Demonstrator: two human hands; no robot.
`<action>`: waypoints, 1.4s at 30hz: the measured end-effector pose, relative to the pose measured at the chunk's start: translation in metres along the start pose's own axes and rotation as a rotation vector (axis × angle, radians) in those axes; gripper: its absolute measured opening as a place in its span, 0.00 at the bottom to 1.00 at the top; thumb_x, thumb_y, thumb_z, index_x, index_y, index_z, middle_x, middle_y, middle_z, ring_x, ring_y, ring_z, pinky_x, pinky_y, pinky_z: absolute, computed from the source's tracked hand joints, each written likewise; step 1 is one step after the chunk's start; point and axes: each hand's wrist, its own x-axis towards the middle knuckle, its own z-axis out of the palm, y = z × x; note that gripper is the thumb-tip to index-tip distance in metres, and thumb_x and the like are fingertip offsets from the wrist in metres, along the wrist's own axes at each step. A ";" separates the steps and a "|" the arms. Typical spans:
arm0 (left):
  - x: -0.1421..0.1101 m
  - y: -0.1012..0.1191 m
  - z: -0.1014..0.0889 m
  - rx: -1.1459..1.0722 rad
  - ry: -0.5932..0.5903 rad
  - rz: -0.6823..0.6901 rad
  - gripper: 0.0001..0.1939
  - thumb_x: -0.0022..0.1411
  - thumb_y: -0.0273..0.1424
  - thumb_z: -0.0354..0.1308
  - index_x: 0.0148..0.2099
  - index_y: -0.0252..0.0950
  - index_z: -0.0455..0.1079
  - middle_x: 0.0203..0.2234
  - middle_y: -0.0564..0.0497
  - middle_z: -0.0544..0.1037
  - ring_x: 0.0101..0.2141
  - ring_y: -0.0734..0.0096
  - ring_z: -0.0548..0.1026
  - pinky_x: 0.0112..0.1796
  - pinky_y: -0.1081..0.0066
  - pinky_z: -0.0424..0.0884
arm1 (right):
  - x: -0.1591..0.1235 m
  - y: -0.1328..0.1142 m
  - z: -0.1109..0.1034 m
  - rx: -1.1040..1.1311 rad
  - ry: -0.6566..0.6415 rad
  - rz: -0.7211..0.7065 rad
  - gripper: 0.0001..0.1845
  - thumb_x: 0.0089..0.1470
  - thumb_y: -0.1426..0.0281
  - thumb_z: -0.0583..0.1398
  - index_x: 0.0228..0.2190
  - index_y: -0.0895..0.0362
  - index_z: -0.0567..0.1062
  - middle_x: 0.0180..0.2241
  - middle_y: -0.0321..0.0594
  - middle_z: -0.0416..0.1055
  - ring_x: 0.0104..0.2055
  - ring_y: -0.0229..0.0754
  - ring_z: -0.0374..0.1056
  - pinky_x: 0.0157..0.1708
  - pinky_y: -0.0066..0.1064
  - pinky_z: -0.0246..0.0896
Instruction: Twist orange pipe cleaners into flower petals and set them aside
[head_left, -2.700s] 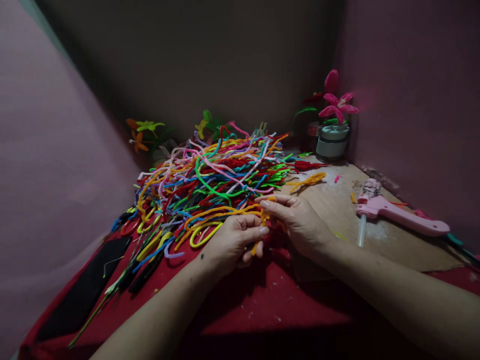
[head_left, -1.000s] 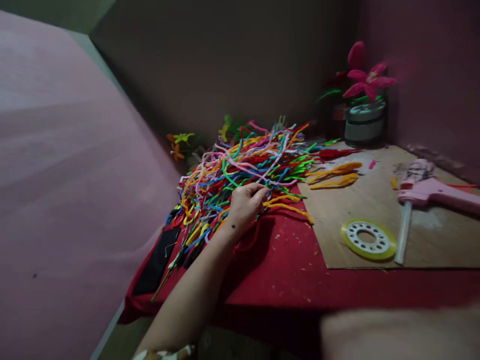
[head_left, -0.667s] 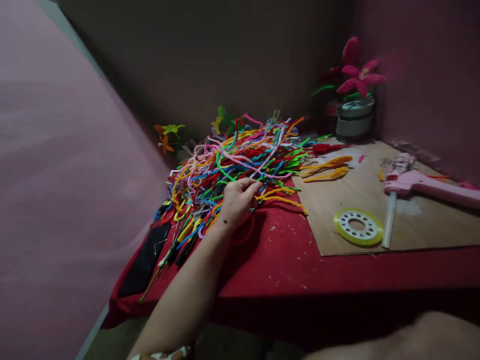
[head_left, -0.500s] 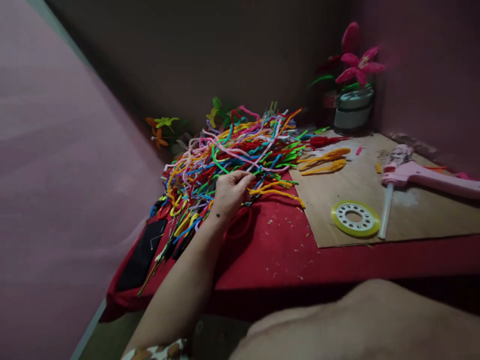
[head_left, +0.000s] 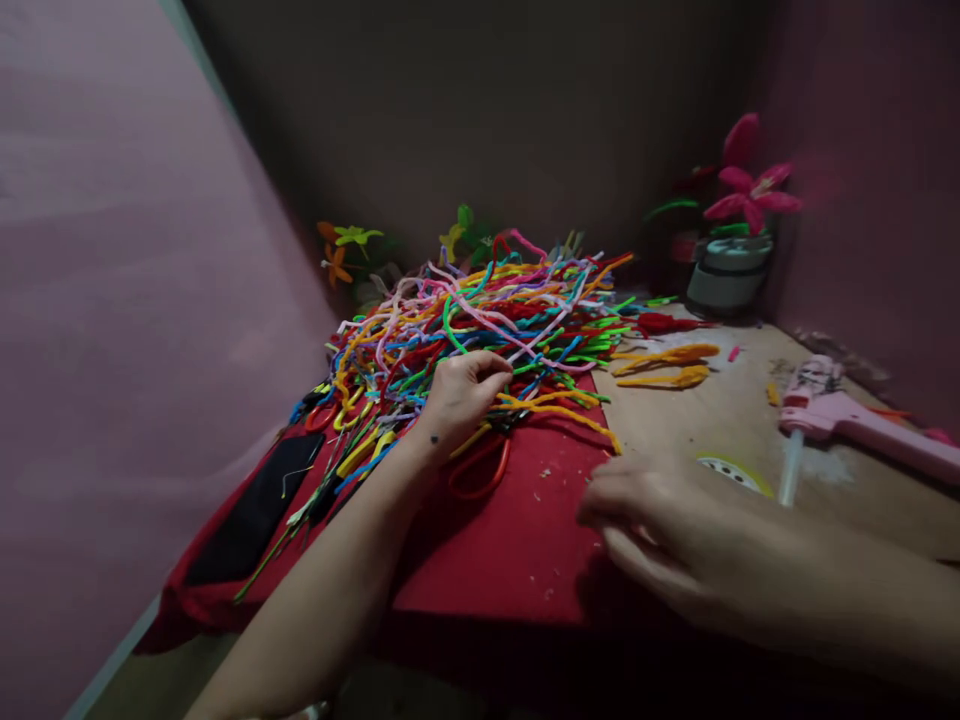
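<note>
On the table [head_left: 517, 565], the phone [head_left: 256, 508] lies left of the pile of pipe cleaners [head_left: 480, 310] and the board [head_left: 694, 427] lies right of it. The board bears the glue gun [head_left: 851, 420] and, left of that, the tape roll [head_left: 739, 472], partly behind the right hand [head_left: 660, 520]. The pot [head_left: 727, 283] stands near the board's far end, behind the glue gun. The left hand [head_left: 461, 393] is before the pile.

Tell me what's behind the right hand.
Past the right hand: the far part of a yellow-and-white roll, on brown cardboard. The rest of the roll is covered; whatever else lies there can't be seen.
</note>
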 end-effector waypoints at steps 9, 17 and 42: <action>-0.010 -0.009 0.001 0.496 -0.213 0.299 0.06 0.56 0.30 0.54 0.34 0.37 0.72 0.31 0.49 0.70 0.34 0.69 0.68 0.33 0.72 0.64 | 0.063 0.000 -0.018 -0.209 -0.269 0.018 0.11 0.43 0.77 0.54 0.15 0.59 0.72 0.14 0.37 0.62 0.15 0.31 0.48 0.19 0.28 0.40; -0.012 -0.007 0.001 0.636 -0.087 0.363 0.07 0.60 0.25 0.47 0.32 0.34 0.66 0.25 0.49 0.69 0.30 0.68 0.65 0.31 0.70 0.63 | 0.064 0.022 0.009 0.036 -0.103 -0.024 0.12 0.47 0.76 0.51 0.24 0.61 0.75 0.24 0.41 0.72 0.24 0.34 0.61 0.24 0.25 0.50; -0.037 0.048 0.017 -0.329 -0.411 -0.147 0.10 0.59 0.35 0.48 0.30 0.34 0.62 0.18 0.58 0.57 0.21 0.78 0.54 0.23 0.77 0.53 | 0.071 0.032 -0.022 1.644 0.560 0.105 0.09 0.52 0.67 0.57 0.34 0.60 0.71 0.21 0.37 0.72 0.28 0.38 0.70 0.38 0.35 0.63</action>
